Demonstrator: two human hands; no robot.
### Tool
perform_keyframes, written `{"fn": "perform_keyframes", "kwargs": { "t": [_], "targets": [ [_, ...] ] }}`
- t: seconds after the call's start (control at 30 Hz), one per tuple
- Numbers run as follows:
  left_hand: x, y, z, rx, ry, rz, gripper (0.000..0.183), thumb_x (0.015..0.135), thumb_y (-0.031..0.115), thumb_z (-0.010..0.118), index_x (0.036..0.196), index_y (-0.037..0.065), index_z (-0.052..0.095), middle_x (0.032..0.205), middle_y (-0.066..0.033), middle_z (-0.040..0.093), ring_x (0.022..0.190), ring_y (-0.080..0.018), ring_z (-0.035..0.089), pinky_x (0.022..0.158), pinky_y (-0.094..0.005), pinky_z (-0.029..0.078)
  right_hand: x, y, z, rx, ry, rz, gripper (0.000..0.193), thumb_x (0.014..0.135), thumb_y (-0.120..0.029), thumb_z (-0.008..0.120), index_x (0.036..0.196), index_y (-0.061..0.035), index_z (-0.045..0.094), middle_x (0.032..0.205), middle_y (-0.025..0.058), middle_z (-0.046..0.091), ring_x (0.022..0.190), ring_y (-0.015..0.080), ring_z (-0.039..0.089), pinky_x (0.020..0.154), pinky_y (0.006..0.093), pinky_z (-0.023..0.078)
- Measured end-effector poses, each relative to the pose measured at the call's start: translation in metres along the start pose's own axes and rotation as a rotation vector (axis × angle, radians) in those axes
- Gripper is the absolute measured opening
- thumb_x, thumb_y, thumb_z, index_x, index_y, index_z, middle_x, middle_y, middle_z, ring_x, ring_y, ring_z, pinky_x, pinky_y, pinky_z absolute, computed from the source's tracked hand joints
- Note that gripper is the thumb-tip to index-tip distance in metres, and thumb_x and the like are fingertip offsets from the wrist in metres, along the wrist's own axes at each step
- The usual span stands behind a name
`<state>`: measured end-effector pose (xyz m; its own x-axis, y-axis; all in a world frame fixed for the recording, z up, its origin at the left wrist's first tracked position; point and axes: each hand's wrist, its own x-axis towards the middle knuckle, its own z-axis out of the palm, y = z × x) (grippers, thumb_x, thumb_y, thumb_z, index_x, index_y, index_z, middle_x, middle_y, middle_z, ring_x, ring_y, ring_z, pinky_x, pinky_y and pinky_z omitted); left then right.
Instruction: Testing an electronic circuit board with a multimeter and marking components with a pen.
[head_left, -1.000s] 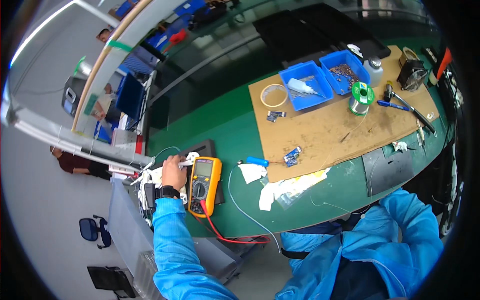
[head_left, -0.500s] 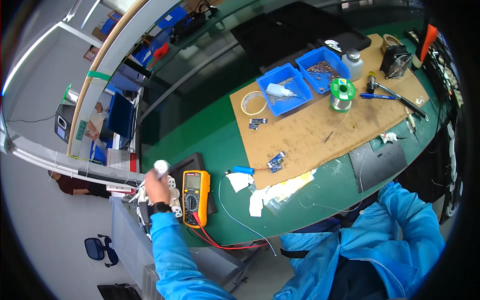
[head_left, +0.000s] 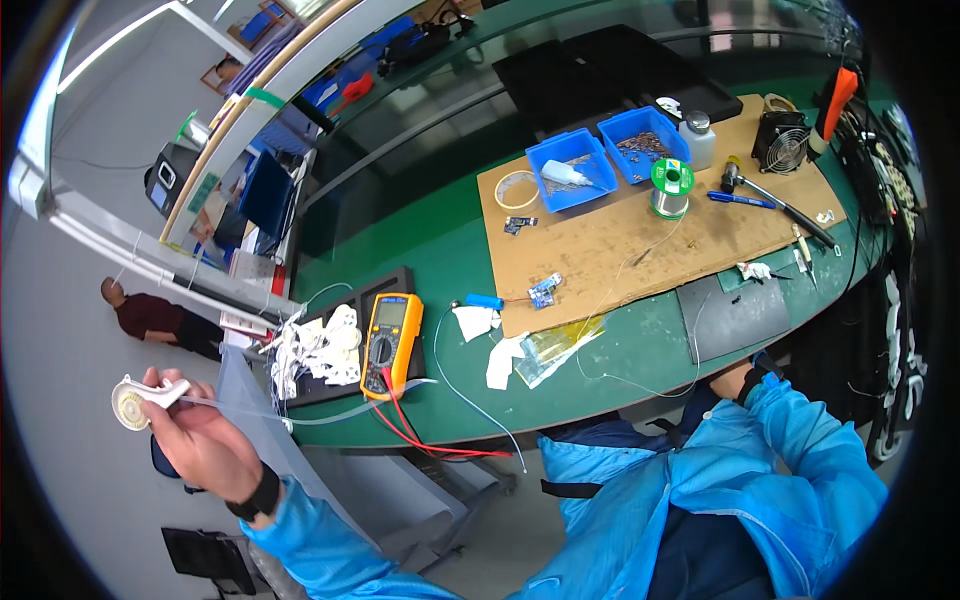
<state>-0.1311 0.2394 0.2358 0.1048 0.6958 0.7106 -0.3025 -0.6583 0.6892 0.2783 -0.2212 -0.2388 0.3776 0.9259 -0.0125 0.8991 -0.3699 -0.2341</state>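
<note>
Off the left end of the bench, my left hand (head_left: 212, 448) is closed round a white plastic piece (head_left: 131, 404) with a round, yellowish disc face and a short stem. A pale translucent cable or tube (head_left: 330, 416) trails from it toward the bench. Several similar white parts (head_left: 325, 345) lie heaped in a black tray (head_left: 403, 283) on the bench's left side. A yellow multimeter (head_left: 388, 340) with red leads leans on that tray's right side. My right hand (head_left: 733, 382) is low by the bench's front edge, near my body; its fingers are hidden.
A cardboard sheet (head_left: 590, 245) bears two blue bins (head_left: 573, 205), a solder reel (head_left: 670, 190), a hammer (head_left: 790, 205), a tape roll (head_left: 516, 190) and small circuit boards (head_left: 545, 291). A fan (head_left: 783, 148) stands far right. Two people are in the background left.
My left hand has moved left and nearer from above the heaped white parts, carrying the white piece off the bench, its cable trailing. The view has shifted; my right hand now shows partly.
</note>
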Motion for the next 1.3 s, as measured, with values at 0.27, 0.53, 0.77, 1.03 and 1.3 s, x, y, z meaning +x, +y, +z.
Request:
{"fn": "perform_keyframes", "kwargs": {
  "t": [0.27, 0.53, 0.77, 1.03, 1.3],
  "targets": [
    [-0.263, -0.018, 0.127, -0.367, -0.654, -1.151, 0.033, 0.106, 0.020, 0.055, 0.127, -0.005, 0.056, 0.094, -0.0161, 0.069, 0.086, -0.0218, 0.066, 0.079, -0.0353, 0.052, -0.009, -0.120, -0.086, 0.761, -0.156, -0.153, 0.019, 0.092, -0.023, 0.066, 0.100, -0.0075, 0.073, 0.087, 0.0182, 0.071, 0.082, 0.0388, 0.070, 0.076, 0.0496, 0.056],
    [-0.345, -0.044, 0.177, -0.357, -0.731, -1.245, 0.024, 0.105, 0.011, 0.053, 0.123, -0.003, 0.058, 0.091, -0.0113, 0.067, 0.081, -0.0181, 0.063, 0.077, -0.0322, 0.052, 0.002, -0.148, -0.203, 1.195, 0.142, 0.017, 0.029, 0.094, -0.013, 0.068, 0.119, -0.0004, 0.063, 0.089, 0.0110, 0.065, 0.070, 0.0221, 0.066, 0.063, 0.0364, 0.051],
    [-0.357, -0.032, 0.194, 0.026, -0.875, -1.022, 0.020, 0.102, 0.006, 0.059, 0.120, -0.003, 0.058, 0.093, -0.0067, 0.068, 0.074, -0.0080, 0.060, 0.065, -0.0226, 0.050, 0.008, -0.145, -0.192, 1.193, 0.182, -0.078, 0.035, 0.096, -0.018, 0.068, 0.127, -0.0024, 0.063, 0.096, 0.0128, 0.065, 0.073, 0.0248, 0.068, 0.070, 0.0373, 0.053],
    [-0.350, -0.035, 0.196, -0.676, -0.640, -1.418, 0.053, 0.100, 0.023, 0.069, 0.139, -0.005, 0.046, 0.116, -0.0198, 0.069, 0.088, -0.0239, 0.071, 0.069, -0.0349, 0.060, 0.012, -0.140, -0.183, 1.172, 0.294, -0.189, 0.035, 0.096, -0.015, 0.068, 0.129, -0.0031, 0.064, 0.105, 0.0137, 0.064, 0.084, 0.0273, 0.069, 0.076, 0.0368, 0.055],
    [-0.356, -0.026, 0.195, -0.128, -0.682, -1.038, 0.058, 0.083, -0.009, 0.080, 0.134, -0.009, 0.053, 0.110, -0.0162, 0.070, 0.097, -0.0163, 0.071, 0.083, -0.0279, 0.059, 0.003, -0.144, -0.184, 1.258, 0.132, -0.074, 0.036, 0.092, 0.000, 0.064, 0.128, -0.0018, 0.064, 0.103, 0.0124, 0.068, 0.087, 0.0215, 0.071, 0.077, 0.0323, 0.057]
  ]
}}
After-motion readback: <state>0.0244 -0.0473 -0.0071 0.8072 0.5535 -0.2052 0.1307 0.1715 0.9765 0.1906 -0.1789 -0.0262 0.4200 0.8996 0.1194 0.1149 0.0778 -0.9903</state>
